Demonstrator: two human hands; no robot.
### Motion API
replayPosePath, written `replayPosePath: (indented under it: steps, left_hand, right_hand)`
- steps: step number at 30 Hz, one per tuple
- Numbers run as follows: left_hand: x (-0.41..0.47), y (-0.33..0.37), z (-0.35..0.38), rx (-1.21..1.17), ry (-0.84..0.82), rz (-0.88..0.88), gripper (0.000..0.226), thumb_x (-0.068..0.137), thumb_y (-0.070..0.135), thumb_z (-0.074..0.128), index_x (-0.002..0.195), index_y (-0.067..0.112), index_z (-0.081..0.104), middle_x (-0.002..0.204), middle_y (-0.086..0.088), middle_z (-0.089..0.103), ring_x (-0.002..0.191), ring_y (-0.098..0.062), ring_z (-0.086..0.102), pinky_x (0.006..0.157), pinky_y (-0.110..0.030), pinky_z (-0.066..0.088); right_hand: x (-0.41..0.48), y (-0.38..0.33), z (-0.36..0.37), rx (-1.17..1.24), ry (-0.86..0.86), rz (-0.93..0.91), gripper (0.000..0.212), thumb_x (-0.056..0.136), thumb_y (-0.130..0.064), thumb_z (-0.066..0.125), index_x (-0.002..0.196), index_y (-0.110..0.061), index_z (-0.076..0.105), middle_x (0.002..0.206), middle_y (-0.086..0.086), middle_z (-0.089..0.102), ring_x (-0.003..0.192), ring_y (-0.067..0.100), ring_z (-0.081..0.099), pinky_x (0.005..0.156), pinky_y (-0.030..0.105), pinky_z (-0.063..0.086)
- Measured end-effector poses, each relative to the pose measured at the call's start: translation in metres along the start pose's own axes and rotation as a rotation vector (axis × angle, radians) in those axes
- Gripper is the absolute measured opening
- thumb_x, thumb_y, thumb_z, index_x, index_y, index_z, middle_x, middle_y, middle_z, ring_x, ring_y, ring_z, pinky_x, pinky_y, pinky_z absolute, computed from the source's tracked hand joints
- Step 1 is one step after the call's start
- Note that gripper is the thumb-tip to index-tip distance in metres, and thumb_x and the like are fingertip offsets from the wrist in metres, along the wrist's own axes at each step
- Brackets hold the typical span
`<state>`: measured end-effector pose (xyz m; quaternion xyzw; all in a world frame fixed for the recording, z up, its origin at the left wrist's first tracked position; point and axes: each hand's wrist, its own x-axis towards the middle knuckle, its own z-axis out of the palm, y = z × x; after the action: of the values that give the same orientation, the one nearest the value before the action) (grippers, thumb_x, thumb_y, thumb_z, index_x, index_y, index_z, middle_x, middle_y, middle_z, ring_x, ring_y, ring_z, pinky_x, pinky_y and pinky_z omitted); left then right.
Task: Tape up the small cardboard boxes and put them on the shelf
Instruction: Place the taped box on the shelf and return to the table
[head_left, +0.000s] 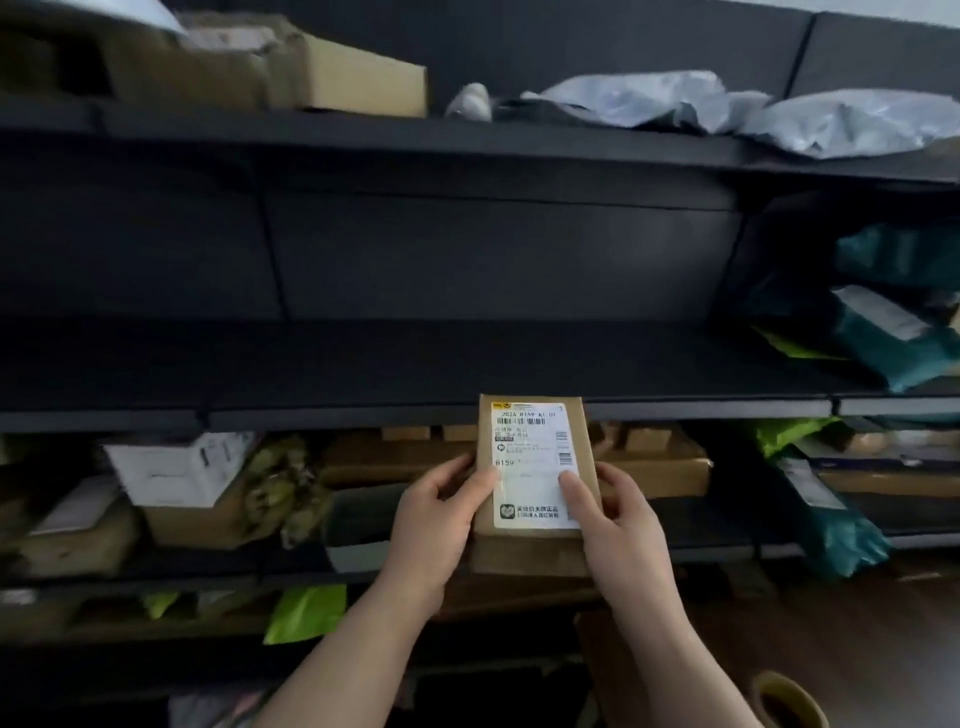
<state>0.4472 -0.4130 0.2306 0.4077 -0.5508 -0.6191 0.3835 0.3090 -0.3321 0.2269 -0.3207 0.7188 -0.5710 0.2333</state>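
While the small cardboard box (524, 553) is held in the lower middle of the frame, its far edge is seen level with the front lip of the dark middle shelf (363, 364). Whether it touches that lip cannot be told. The box is gripped from both sides. The left hand (436, 519) is curled round its left edge, with the thumb laid on the white label (530, 441). The right hand (623, 530) is curled round the right edge, with its thumb likewise on the label.

The box is judged to be light, since it is carried by fingers and thumbs alone, and stiff enough to be pinched at its edges without buckling. The label appears glossy and is likely to be slippery, so a hold on the bare cardboard sides is to be preferred. A flat slide onto the shelf board is called for, the fingers being released only once the weight is borne.

A tape roll (787, 701) is glimpsed at the lower right corner, and grey bags (649, 98) are seen at the upper right.
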Motion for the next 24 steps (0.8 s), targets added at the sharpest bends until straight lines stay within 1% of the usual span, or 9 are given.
replayPosePath:
  steps: [1,4,6,10,14,17,20,22,24]
  left_hand:
    - [0.0,0.004,-0.025,-0.002,0.028,0.01,0.038,0.085,0.041,0.068,0.121,0.029,0.061,0.107,0.008,0.072,0.092,-0.008,0.07,0.07,-0.023,0.058]
    - [0.001,0.017,-0.106,0.019,0.1,0.049,0.048,0.083,0.042,0.07,0.127,0.027,0.061,0.108,0.007,0.072,0.095,-0.009,0.07,0.08,-0.031,0.058]
    - [0.0,0.027,-0.165,0.042,0.176,0.067,0.047,0.082,0.043,0.07,0.126,0.028,0.062,0.106,0.008,0.073,0.095,-0.01,0.069,0.079,-0.032,0.057]
    - [-0.007,0.047,-0.274,0.048,0.313,0.077,0.04,0.085,0.038,0.069,0.122,0.024,0.064,0.101,0.008,0.074,0.09,-0.007,0.07,0.077,-0.028,0.056]
    - [-0.017,0.058,-0.364,0.038,0.434,0.036,0.043,0.087,0.039,0.066,0.127,0.023,0.06,0.105,0.005,0.072,0.093,-0.012,0.069,0.083,-0.038,0.058]
    - [-0.015,0.067,-0.417,0.012,0.511,0.025,0.042,0.088,0.037,0.065,0.127,0.021,0.06,0.103,0.004,0.072,0.091,-0.012,0.069,0.081,-0.036,0.059]
    - [-0.005,0.076,-0.463,-0.033,0.556,0.008,0.035,0.089,0.034,0.066,0.122,0.023,0.06,0.098,0.003,0.073,0.086,-0.012,0.071,0.073,-0.032,0.059]
    - [0.007,0.083,-0.489,-0.062,0.582,-0.008,0.034,0.089,0.032,0.065,0.122,0.023,0.06,0.099,0.001,0.073,0.09,-0.016,0.07,0.079,-0.038,0.059]
    - [0.023,0.09,-0.513,-0.081,0.613,-0.005,0.036,0.089,0.031,0.066,0.124,0.021,0.06,0.1,0.0,0.072,0.092,-0.017,0.069,0.085,-0.041,0.057]
  right_hand:
    - [-0.003,-0.009,0.023,-0.005,-0.029,-0.02,0.061,0.085,-0.058,0.058,0.138,-0.031,0.043,0.111,-0.008,0.065,0.096,0.01,0.066,0.08,0.038,0.059]
    - [-0.015,-0.037,0.097,-0.015,-0.115,-0.071,0.061,0.085,-0.059,0.057,0.138,-0.031,0.043,0.108,-0.01,0.064,0.094,0.009,0.066,0.079,0.038,0.059]
    - [-0.026,-0.057,0.15,-0.006,-0.178,-0.098,0.061,0.085,-0.06,0.056,0.137,-0.031,0.044,0.108,-0.011,0.064,0.095,0.009,0.065,0.079,0.038,0.059]
    - [-0.054,-0.095,0.253,0.026,-0.312,-0.133,0.055,0.089,-0.057,0.053,0.136,-0.029,0.045,0.109,-0.012,0.061,0.096,0.006,0.06,0.07,0.026,0.051]
    - [-0.079,-0.125,0.344,-0.015,-0.426,-0.153,0.062,0.089,-0.06,0.051,0.142,-0.028,0.041,0.117,-0.008,0.057,0.102,0.01,0.056,0.079,0.03,0.052]
    - [-0.086,-0.143,0.399,-0.045,-0.505,-0.173,0.064,0.089,-0.061,0.05,0.142,-0.026,0.041,0.122,-0.007,0.056,0.106,0.011,0.055,0.084,0.031,0.051]
    - [-0.084,-0.162,0.449,-0.072,-0.57,-0.183,0.066,0.089,-0.062,0.049,0.144,-0.027,0.04,0.13,-0.005,0.055,0.11,0.012,0.054,0.086,0.03,0.049]
    - [-0.078,-0.174,0.48,-0.085,-0.604,-0.183,0.066,0.088,-0.062,0.049,0.144,-0.028,0.038,0.132,-0.004,0.053,0.112,0.013,0.052,0.092,0.036,0.049]
    - [-0.068,-0.186,0.511,-0.082,-0.633,-0.189,0.065,0.088,-0.063,0.05,0.143,-0.028,0.04,0.128,-0.005,0.056,0.11,0.013,0.055,0.094,0.039,0.05]
